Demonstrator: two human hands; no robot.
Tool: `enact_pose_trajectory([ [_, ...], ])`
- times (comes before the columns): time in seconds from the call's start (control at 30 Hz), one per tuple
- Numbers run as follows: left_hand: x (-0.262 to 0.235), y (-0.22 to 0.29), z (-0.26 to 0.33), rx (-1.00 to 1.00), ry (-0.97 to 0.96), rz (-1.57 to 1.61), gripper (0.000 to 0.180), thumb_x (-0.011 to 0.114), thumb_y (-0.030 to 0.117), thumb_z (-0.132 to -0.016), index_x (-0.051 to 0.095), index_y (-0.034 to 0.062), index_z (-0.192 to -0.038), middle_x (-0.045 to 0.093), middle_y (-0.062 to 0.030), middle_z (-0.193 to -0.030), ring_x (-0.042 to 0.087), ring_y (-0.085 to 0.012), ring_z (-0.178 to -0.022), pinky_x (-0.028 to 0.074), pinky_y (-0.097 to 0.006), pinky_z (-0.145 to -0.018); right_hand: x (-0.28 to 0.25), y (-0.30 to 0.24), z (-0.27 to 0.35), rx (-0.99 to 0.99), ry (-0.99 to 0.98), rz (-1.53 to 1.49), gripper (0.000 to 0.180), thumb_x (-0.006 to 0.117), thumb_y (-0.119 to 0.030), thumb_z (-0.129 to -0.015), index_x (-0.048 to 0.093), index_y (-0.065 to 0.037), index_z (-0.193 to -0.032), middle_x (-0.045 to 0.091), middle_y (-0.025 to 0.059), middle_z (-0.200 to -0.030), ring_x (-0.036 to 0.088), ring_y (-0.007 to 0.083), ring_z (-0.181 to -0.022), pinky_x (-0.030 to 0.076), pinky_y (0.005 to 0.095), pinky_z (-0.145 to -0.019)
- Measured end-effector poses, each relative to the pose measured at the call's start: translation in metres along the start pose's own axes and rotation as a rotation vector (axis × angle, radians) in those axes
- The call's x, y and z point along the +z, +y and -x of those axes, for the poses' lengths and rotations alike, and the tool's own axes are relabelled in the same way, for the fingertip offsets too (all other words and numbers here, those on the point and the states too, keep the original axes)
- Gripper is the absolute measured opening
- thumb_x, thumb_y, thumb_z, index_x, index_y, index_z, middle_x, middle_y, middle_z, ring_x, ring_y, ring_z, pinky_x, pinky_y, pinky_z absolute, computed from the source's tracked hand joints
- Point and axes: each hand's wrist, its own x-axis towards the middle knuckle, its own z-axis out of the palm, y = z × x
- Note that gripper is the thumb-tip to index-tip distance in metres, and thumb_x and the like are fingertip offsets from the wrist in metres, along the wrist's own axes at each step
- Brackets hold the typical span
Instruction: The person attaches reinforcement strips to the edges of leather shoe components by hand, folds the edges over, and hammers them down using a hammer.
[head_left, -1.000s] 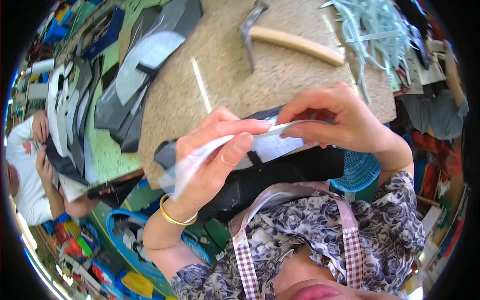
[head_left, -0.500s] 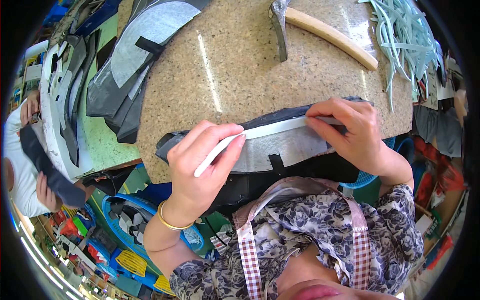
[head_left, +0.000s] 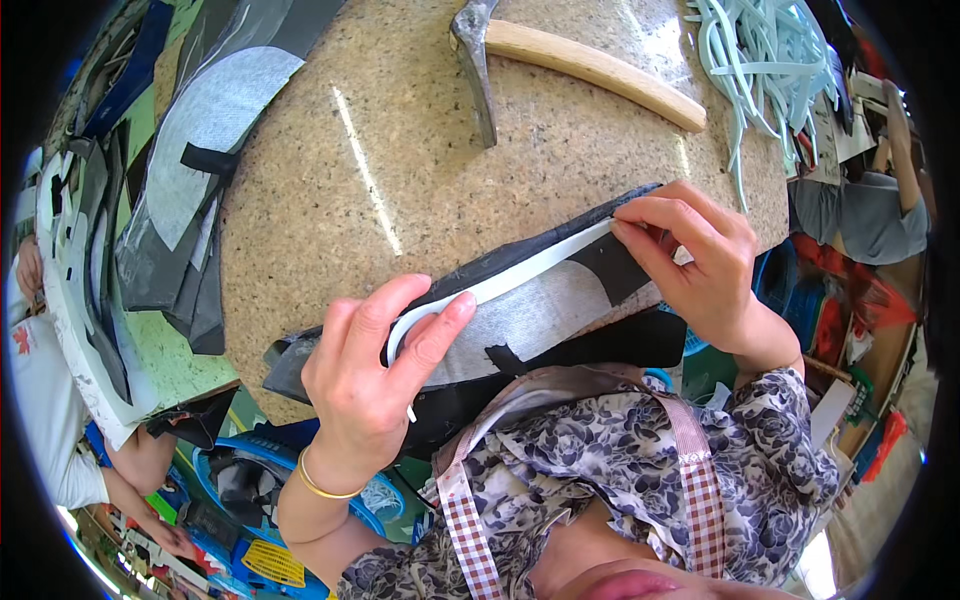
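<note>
A dark fabric piece with a grey lining (head_left: 540, 310) lies on the near edge of the speckled stone slab (head_left: 420, 180). A white strip (head_left: 530, 270) runs along its upper edge. My left hand (head_left: 375, 375) pinches the looped left end of the strip between thumb and fingers. Over at the strip's right end, my right hand (head_left: 700, 265) presses it down on the piece with its fingertips.
A hammer with a wooden handle (head_left: 590, 65) lies at the slab's far side. A heap of pale green strips (head_left: 770, 60) sits at the far right. Stacked grey and black cut pieces (head_left: 190, 190) lie left. Another person (head_left: 40, 400) sits at the left.
The fabric piece came down from in front of me onto the slab. My hands have spread apart along the white strip, which now lies flat on the piece's edge.
</note>
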Motion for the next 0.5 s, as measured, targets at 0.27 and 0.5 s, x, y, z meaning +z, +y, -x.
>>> enact_pose_trajectory([
  [0.27, 0.003, 0.003, 0.005, -0.038, 0.0, -0.067, 0.041, 0.075, 0.007, -0.071, 0.074, 0.0167, -0.111, 0.059, -0.0018, -0.092, 0.054, -0.0178, -0.071, 0.045, -0.028, -0.054, -0.012, 0.035, -0.018, 0.241, -0.157, 0.088, 0.028, 0.081, -0.009, -0.074, 0.063, -0.006, -0.095, 0.056, 0.0022, -0.062, 0.056, 0.0128, -0.052, 0.042, 0.0256, -0.047],
  [0.5, 0.004, 0.002, 0.009, -0.23, 0.129, -0.27, 0.04, 0.082, 0.028, -0.072, 0.061, 0.0077, -0.1, 0.052, -0.0045, -0.076, 0.054, -0.0225, -0.062, 0.043, -0.033, -0.049, 0.024, -0.033, -0.024, -0.613, -0.203, -0.229, 0.038, 0.07, -0.01, -0.074, 0.066, -0.001, -0.111, 0.068, 0.0121, -0.11, 0.065, 0.0251, -0.087, 0.055, 0.0326, -0.065],
])
